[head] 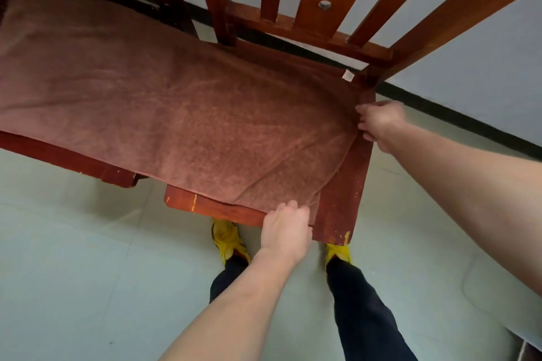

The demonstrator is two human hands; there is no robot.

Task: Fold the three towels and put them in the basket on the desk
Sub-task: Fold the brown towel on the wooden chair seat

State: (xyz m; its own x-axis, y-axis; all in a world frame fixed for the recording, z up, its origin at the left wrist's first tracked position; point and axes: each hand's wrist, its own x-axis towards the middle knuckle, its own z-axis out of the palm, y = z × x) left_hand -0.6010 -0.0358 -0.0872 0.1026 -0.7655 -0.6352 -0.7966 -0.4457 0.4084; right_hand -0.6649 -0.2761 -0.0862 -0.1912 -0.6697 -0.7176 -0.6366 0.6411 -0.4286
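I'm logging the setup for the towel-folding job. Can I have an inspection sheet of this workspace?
Surface: two red-brown wooden chair seats side by side, paint chipped at near edges.
Job's things: brown terry towel spread across both seats, white tag at its far right corner; basket and other towels not in view.
Clutter: nothing seen.
Hands: left hand grips the towel's near right corner; right hand grips its right edge.
Cables: nothing seen.
Surroundings: pale tiled floor, white wall with black skirting, yellow shoes.
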